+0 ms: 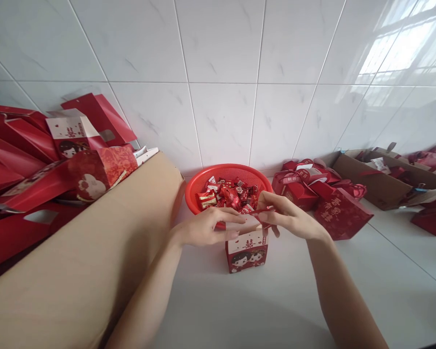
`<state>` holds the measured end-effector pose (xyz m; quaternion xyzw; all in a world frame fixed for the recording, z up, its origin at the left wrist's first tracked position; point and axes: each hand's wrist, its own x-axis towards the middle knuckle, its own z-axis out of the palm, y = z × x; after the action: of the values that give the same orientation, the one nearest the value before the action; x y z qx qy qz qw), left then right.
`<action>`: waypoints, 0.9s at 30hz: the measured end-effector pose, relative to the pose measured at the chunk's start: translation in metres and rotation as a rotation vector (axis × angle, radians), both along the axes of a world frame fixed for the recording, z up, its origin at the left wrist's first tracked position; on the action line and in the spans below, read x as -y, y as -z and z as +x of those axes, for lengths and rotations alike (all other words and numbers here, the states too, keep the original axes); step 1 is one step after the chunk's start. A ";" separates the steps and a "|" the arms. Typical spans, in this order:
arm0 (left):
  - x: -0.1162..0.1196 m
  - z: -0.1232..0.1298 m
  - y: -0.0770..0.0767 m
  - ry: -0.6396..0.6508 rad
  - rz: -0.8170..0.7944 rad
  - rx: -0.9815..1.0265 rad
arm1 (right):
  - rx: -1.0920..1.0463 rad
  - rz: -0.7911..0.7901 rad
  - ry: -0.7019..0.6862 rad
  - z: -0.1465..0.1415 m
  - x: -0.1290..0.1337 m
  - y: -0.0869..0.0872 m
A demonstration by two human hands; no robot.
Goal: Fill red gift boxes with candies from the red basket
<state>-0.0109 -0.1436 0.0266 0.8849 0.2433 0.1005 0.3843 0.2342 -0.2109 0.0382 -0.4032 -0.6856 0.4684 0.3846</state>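
Note:
A small red and white candy box (247, 252), printed with two cartoon figures and a double-happiness sign, stands upright on the white surface. My left hand (207, 227) is at the top left of the box, with a pale top flap between its thumb and fingers. On the other side, my right hand (288, 215) pinches a thin red edge at the box's top; its fingertips partly hide that edge. Just behind the box sits a red plastic basket (193, 186), holding several red-wrapped candies (230, 196).
To the left, a big cardboard box (131, 232) holds several red folded cartons (105, 121). At right lie several closed red gift boxes (343, 211), then an open cardboard tray (378, 186) with more red items. A white tiled wall (221, 121) rises behind.

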 end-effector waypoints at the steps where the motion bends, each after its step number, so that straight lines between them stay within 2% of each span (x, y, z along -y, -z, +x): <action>1: 0.000 0.001 0.000 0.004 -0.001 0.015 | 0.001 0.031 -0.002 -0.001 -0.001 0.001; 5: -0.001 0.002 0.001 -0.050 -0.025 -0.001 | 0.015 0.092 0.011 -0.002 -0.005 0.003; 10: 0.001 0.001 0.000 -0.132 -0.102 -0.051 | -0.077 0.069 0.221 -0.003 -0.008 0.007; 12: 0.002 0.001 -0.001 -0.145 -0.110 -0.055 | -0.124 0.044 0.213 -0.004 -0.009 0.007; 14: 0.002 0.001 -0.002 -0.150 -0.124 -0.050 | -0.121 0.040 0.133 -0.004 -0.008 0.006; 19: 0.002 0.002 -0.003 -0.166 -0.176 -0.051 | 0.136 0.187 0.025 -0.004 -0.005 0.004; 24: 0.000 0.001 -0.002 -0.141 -0.139 -0.069 | 0.341 0.287 0.128 -0.009 -0.006 0.008; 27: -0.001 0.001 -0.001 -0.146 -0.131 -0.087 | 0.422 0.358 0.133 -0.012 -0.007 0.010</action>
<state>-0.0102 -0.1426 0.0279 0.8413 0.3296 0.0733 0.4222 0.2219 -0.2041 0.0285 -0.4617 -0.7944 0.2192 0.3283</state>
